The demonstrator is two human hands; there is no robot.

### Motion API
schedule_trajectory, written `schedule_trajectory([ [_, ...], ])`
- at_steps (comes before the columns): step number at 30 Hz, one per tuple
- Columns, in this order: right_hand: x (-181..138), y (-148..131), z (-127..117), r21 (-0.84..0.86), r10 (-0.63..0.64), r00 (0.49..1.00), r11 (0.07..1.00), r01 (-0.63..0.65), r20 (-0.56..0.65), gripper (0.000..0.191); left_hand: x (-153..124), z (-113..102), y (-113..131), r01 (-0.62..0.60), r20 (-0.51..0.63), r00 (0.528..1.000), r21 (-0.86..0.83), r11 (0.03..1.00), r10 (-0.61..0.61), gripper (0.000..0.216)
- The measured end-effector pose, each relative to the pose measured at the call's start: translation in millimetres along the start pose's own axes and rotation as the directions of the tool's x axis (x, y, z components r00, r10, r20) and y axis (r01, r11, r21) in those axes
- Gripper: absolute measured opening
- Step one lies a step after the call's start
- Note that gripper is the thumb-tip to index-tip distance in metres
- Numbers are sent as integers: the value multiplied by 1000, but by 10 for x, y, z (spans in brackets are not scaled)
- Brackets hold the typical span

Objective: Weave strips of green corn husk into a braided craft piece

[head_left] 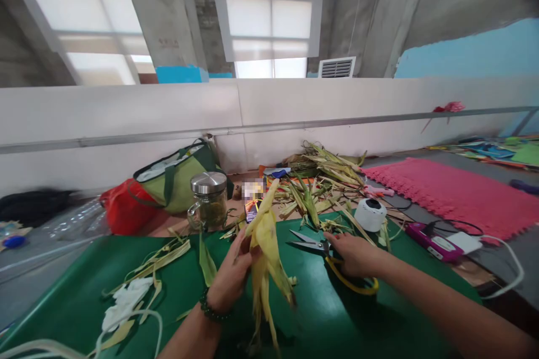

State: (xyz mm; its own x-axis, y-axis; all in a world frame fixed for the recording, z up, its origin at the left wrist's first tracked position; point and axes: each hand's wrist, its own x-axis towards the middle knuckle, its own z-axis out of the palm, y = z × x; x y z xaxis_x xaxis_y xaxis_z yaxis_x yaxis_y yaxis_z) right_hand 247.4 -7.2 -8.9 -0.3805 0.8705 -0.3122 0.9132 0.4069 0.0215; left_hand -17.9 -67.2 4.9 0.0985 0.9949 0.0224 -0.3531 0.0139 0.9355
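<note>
Head view, near to far. L hand (231, 276), w/ a dark bead bracelet (211, 312) at the wrist, was clenched around a husk bundle (266, 244): yellow-green leaves held roughly upright over the green mat (320, 314), tips up, loose ends hanging below the fist. R hand (356, 255) lay on the scissors (310, 244), which rested on the mat just right of the bundle w/ blades pointing left and the yellow handle loop showing under the palm. Whether the fingers were closed on the handles cannot be told. Left on the mat: white scraps (126, 298) and loose husk strips (166, 258). Past the mat's far edge: glass jar (209, 200) w/ metal lid, green bag (179, 176) beside a red bag (124, 208), husk pile (326, 171), white round device (370, 214), magenta device (432, 241) w/ cable. Right rear: pink mat (455, 193). Background: white partition (126, 118), windows (272, 33) above.
</note>
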Motion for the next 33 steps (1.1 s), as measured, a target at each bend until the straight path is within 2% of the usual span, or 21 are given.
schedule_trajectory([
  [1, -11, 2, -51, -1, -16, 1000, 1000, 16, 6, 67, -7, -1, 9, -13, -8, 1000, 31, 999, 13, 58],
  [3, -52, -54, -163, 82, -56, 997, 995, 59, -47, 39, -19, 7, 24, -43, -17, 999, 127, 991, 45, 51],
  [4, -79, -115, -215, 181, -92, 991, 977, 108, -93, 30, -23, 18, 25, -65, -17, 997, 181, 981, 70, 48],
  [5, -106, -196, -261, 309, -139, 979, 934, 180, -150, 34, -27, 34, 20, -91, -10, 995, 230, 969, 96, 45],
  [7, -143, -395, -323, 561, -249, 932, 746, 359, -264, 48, -28, 74, -9, -131, 9, 991, 305, 943, 135, 41],
  [8, -143, -500, -339, 636, -281, 902, 641, 430, -327, 50, -28, 95, -31, -145, 27, 989, 331, 932, 145, 39],
  [11, -42, -758, -343, 771, -236, 855, 370, 519, -462, 49, -35, 135, -90, -179, 60, 984, 410, 894, 169, 35],
  [13, 91, -848, -335, 869, -187, 881, 167, 465, -435, 51, -46, 136, -103, -198, 82, 980, 416, 888, 180, 38],
  [15, 222, -874, -326, 937, -167, 923, -26, 347, -347, 46, -53, 120, -94, -164, 89, 986, 339, 926, 142, 43],
  [17, 309, -863, -308, 954, -146, 953, -181, 237, -265, 39, -43, 93, -83, -61, 82, 996, 194, 979, 45, 47],
  [19, 343, -842, -274, 943, -123, 971, -287, 165, -207, 36, -20, 61, -89, 47, 72, 996, 70, 996, -53, 47],
  [21, 350, -811, -239, 939, -112, 981, -324, 116, -160, 34, 4, 38, -112, 93, 51, 994, 16, 995, -94, 46],
  [24, 393, -676, -302, 950, -40, 993, -299, 92, -109, 32, 15, 40, -133, 99, -4, 995, 39, 994, -99, 48],
  [27, 563, -360, -653, 952, 127, 980, -247, 181, -153, 33, -3, 73, -104, 113, -13, 994, 121, 986, -112, 51],
  [29, 760, -97, -1015, 924, 279, 932, -236, 301, -232, 35, -13, 92, -74, 125, -21, 992, 173, 977, -124, 51],
  [30, 880, 24, -1198, 908, 352, 892, -202, 367, -282, 35, -13, 96, -61, 129, -28, 992, 195, 972, -126, 50],
  [32, 1145, 201, -1499, 907, 474, 815, -75, 414, -333, 35, -3, 91, -51, 126, -41, 992, 230, 965, -119, 49],
  [33, 1284, 249, -1595, 908, 487, 806, -57, 415, -337, 35, 6, 84, -53, 121, -43, 993, 242, 963, -114, 50],
])
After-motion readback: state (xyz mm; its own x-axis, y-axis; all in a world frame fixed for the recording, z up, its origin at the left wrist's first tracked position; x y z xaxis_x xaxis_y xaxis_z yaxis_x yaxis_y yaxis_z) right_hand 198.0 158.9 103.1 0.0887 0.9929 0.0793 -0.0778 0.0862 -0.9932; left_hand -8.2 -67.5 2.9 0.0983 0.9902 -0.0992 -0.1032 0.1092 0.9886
